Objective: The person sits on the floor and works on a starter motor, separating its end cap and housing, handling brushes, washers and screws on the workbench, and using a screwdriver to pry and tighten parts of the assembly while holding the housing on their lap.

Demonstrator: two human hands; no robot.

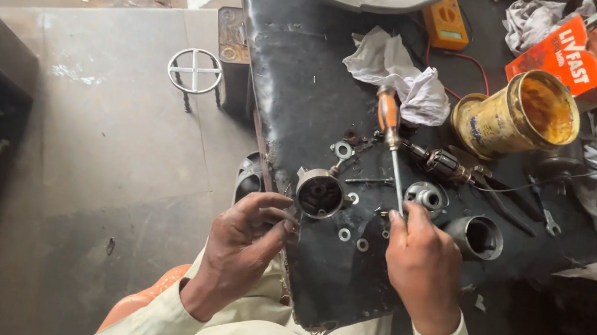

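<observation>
The screwdriver (392, 145) lies lengthwise away from the person, orange handle far, tip near. The right hand (420, 264) pinches its tip. The left hand (242, 248), half closed, fingers a small part beside the metal cup (320, 193).

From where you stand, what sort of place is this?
Most likely a small repair workshop for motors. A grimy black workbench holds a taken-apart motor core, loose washers, an orange-handled screwdriver and an orange test meter.

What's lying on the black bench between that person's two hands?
In the head view, two small metal washers lie on the black bench between the left hand and right hand.
</observation>
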